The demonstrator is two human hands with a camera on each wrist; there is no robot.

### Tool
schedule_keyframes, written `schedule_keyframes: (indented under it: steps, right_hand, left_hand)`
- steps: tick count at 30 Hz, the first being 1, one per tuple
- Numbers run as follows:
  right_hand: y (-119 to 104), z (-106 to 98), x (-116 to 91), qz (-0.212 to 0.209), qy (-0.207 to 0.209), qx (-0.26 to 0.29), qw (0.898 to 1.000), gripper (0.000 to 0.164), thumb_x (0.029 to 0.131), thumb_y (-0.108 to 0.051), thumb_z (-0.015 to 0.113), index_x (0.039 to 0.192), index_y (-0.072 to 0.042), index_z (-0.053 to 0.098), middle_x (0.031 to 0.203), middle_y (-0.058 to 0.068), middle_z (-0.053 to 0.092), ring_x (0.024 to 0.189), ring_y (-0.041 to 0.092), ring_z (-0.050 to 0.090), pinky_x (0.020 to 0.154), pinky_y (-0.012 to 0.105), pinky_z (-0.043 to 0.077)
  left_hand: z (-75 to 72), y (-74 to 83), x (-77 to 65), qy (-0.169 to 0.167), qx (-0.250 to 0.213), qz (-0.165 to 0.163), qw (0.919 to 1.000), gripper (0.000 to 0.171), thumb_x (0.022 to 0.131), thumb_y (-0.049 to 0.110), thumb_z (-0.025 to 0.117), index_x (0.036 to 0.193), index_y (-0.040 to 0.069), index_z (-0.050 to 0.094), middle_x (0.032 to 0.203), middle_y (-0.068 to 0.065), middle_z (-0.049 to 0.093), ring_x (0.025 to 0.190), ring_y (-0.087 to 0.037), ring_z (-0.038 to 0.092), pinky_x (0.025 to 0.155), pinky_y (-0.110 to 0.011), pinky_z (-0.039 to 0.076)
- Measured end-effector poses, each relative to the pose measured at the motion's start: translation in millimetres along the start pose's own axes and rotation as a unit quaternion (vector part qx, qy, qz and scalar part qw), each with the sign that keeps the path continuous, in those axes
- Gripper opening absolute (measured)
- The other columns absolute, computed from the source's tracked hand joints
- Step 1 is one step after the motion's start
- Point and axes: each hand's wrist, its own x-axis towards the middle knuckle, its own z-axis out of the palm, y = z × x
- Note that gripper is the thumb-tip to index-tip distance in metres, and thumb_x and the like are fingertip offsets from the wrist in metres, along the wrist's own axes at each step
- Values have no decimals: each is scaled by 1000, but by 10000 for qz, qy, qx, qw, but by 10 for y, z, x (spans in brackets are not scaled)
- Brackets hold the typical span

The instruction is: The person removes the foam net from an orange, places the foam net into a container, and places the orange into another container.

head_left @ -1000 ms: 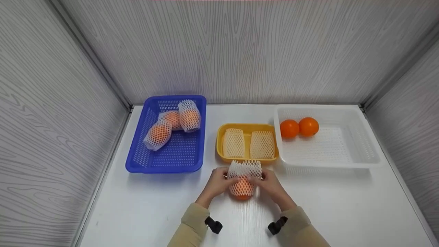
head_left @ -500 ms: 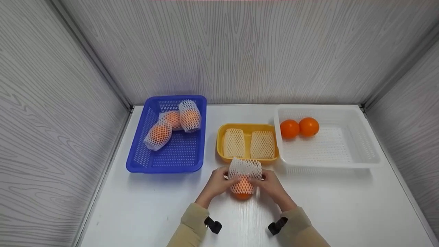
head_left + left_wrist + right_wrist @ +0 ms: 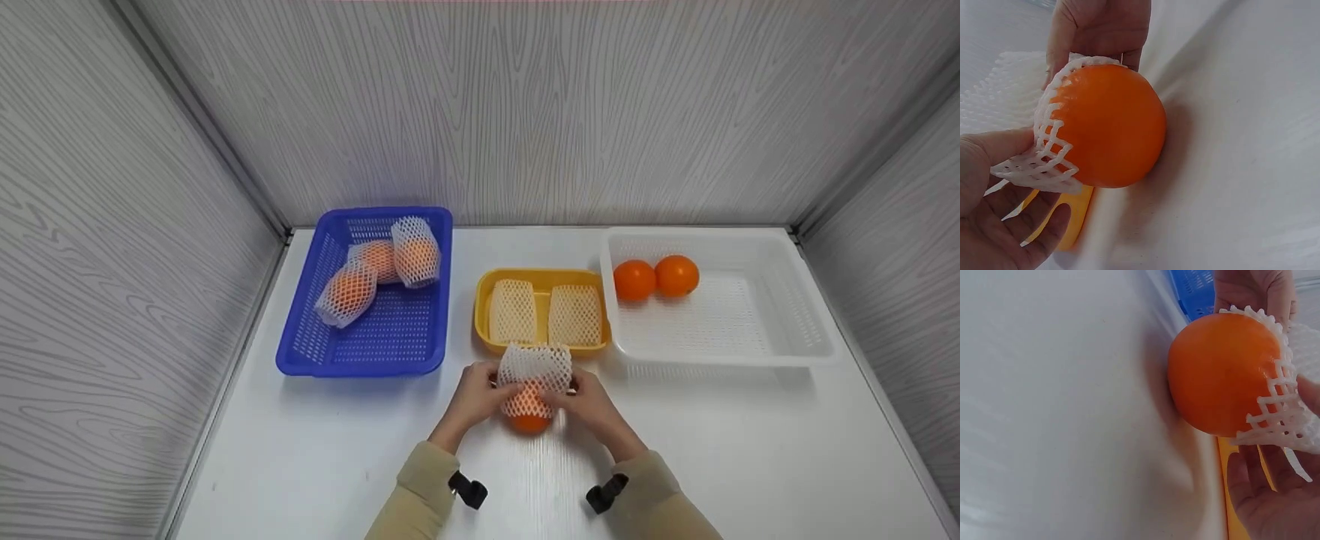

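An orange [image 3: 1114, 126] sits partly inside a white foam net sleeve [image 3: 535, 366], its bare end toward the person. My left hand [image 3: 478, 397] grips the sleeve and fruit from the left, thumb on top of the netting. From the other side my right hand [image 3: 589, 401] holds them the same way, its thumb pressing the net near the middle. In the right wrist view, the mesh edge rings the orange [image 3: 1224, 374] and the fingers curl beneath it. The sleeve's far end stands open and overlaps the front rim of a yellow tray [image 3: 487, 346].
Two more foam sleeves [image 3: 513, 311] lie flat in the yellow tray. To the left, a blue basket [image 3: 397, 367] holds three net-wrapped oranges [image 3: 351, 291]. A white basket [image 3: 720, 360] at right contains two bare oranges [image 3: 634, 280]. Wood-patterned panels [image 3: 510, 112] enclose the table.
The sleeve's near edge has shifted slightly away from the person, baring more of the orange. Both hands stay nearly in place, still gripping it.
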Motion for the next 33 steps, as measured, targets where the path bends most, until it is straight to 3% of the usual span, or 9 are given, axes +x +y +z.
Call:
schedule_keyframes:
  steps: [5,10,15,20,25,33]
  right_hand:
    - [13,-13,-29,185,-578,65,9981,82,77,-27,85,146,-15,42,135,3,54,115,23,52,102,45,40]
    - [50,-1,-47,283,-877,-71,9957,94,75,-28,87,151,-14,33,144,4,47,123,24,47,110,50,30]
    - [36,6,-70,362,-1078,-283,9931,92,75,-28,86,150,-12,34,138,6,50,116,27,50,105,48,38]
    - [22,-11,-86,483,-1309,-450,9892,82,76,-27,85,144,-7,43,134,9,52,116,28,52,102,48,42]
    - [21,-32,-112,483,-1440,-567,9868,73,78,-25,84,139,-3,50,133,11,53,115,30,54,101,50,43]
    - [42,-38,-135,317,-1419,-573,9877,69,79,-25,84,135,-4,52,129,11,56,112,30,56,98,48,45]
  left_hand:
    - [19,13,26,160,54,-22,9999,22,90,18,72,111,10,71,95,4,68,79,-11,56,74,-28,50]
    - [42,19,36,299,-74,45,9995,26,92,18,70,116,9,69,100,2,68,84,-13,57,78,-30,51]
    - [28,52,44,459,-519,105,9975,31,93,20,69,121,7,66,108,-2,70,93,-14,62,85,-30,53]
    - [-40,117,105,835,-798,571,9917,29,91,16,71,115,0,67,101,-7,71,85,-14,64,75,-28,54]
    - [-121,229,220,1138,-714,792,9878,28,90,13,72,111,-3,66,96,-9,71,79,-12,62,68,-25,52]
    - [-213,368,514,1513,-352,671,9856,32,89,11,72,116,-3,62,100,-12,72,82,-15,65,70,-28,54]
